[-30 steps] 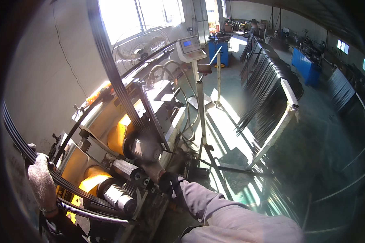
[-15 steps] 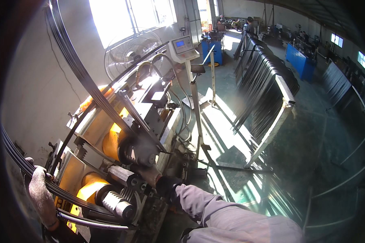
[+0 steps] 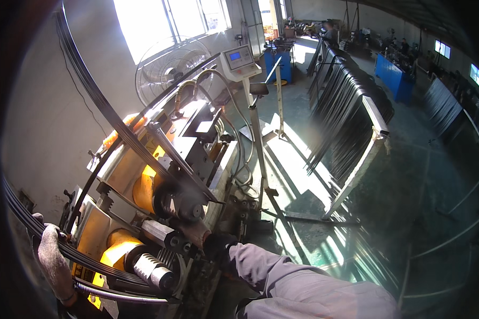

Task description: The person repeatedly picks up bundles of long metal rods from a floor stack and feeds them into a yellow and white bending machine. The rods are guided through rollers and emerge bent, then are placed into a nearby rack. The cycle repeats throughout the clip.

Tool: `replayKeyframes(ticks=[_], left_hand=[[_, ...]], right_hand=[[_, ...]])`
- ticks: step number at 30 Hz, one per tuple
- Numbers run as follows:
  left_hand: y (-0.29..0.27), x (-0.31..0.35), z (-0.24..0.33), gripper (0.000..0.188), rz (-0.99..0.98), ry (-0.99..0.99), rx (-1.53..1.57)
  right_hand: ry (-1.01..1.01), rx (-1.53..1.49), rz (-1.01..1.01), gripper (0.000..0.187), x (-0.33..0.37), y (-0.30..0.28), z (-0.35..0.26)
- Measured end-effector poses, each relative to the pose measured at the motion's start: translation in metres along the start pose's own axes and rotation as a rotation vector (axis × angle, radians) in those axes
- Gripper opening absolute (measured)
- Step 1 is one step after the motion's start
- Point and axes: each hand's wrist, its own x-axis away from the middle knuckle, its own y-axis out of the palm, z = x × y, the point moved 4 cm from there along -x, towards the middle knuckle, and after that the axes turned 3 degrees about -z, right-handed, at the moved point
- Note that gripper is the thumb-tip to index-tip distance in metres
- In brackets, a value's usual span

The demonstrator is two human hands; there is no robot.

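Note:
My left hand (image 3: 53,255), in a light knitted glove, is closed around a bundle of thin black rods (image 3: 85,257) at the lower left. The rods slope down to a ridged metal roller (image 3: 155,270) on a machine with yellow housings (image 3: 123,247). My right hand (image 3: 196,232) reaches in beside a dark round roller head (image 3: 190,206). Its fingers are hidden behind the machine parts, so what it touches does not show. A second bundle of long black strips (image 3: 114,117) slants down from the upper left toward that roller head.
A control box with a small screen (image 3: 239,59) stands on a post behind the machine. A wire-guarded fan (image 3: 173,72) is by the window. To the right, a metal rack (image 3: 375,114) bears many hanging black rods (image 3: 338,106). Blue benches (image 3: 394,80) and people are farther back.
The view has shifted slightly. The upper strip bundle now looks narrower and a little farther left at its top. Both hands stay in nearly the same places.

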Motion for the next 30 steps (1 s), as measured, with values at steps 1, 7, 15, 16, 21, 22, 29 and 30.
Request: replayKeyframes(ticks=[1,7,15,16,21,22,29,30], left_hand=[[0.001,0.001,-0.002,0.031,0.029,0.007,0.039],[0.003,0.004,0.004,0.032,0.077,0.132,-0.252],[-0.008,0.007,0.021,0.037,-0.107,0.179,-0.395],[-0.01,0.008,0.025,0.033,-0.118,0.202,-0.403],[-0.02,0.012,0.038,0.027,-0.087,-0.071,-0.49],[-0.019,0.013,0.045,0.027,-0.111,-0.062,-0.571],[-0.008,0.03,0.067,0.034,-0.274,-0.123,-0.362],[-0.008,0.032,0.069,0.034,-0.317,-0.078,-0.407]], right_hand=[[0.013,-0.055,0.007,0.04,0.0,0.0,0.001],[-0.155,0.298,-0.026,0.034,-0.007,-0.001,0.018],[-0.263,0.429,-0.093,0.031,-0.012,-0.005,0.044],[-0.236,0.382,-0.081,0.031,-0.012,-0.004,0.042],[-0.059,0.148,-0.109,0.029,-0.007,-0.005,0.033],[-0.073,0.176,-0.089,0.027,-0.005,-0.009,0.031],[-0.441,0.859,-0.204,0.03,0.005,-0.016,0.03],[-0.45,0.807,-0.196,0.031,0.005,-0.016,0.03]])
